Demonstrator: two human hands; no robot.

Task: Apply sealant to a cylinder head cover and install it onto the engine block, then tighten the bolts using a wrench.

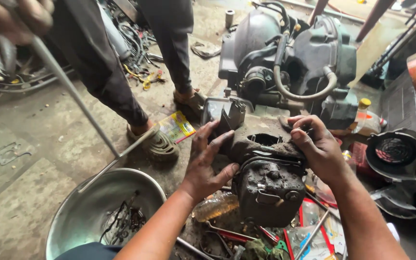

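The left hand (207,161) has its fingers (217,144) spread wide and laid flat against the left flank of a mud-caked engine part (266,173), the thumb pressing low on its side. The right hand (316,149) curls its fingers (298,126) over the part's top right edge, gripping the dirty casing there. The part sits at the middle of the view, between both hands, above a litter of tools and packets (309,231) on the floor.

At 12 o'clock from the part stands a large dark engine (290,58) with a looping hose (309,94). At 8 o'clock lies a steel bowl (87,202) holding dark scraps. At 10 o'clock another person's sandalled foot (157,142) stands on the concrete floor (30,144), beside a yellow packet (178,126); a long metal rod (73,91) slants across from the upper left. At 3 o'clock sits a black fan cover (393,151).
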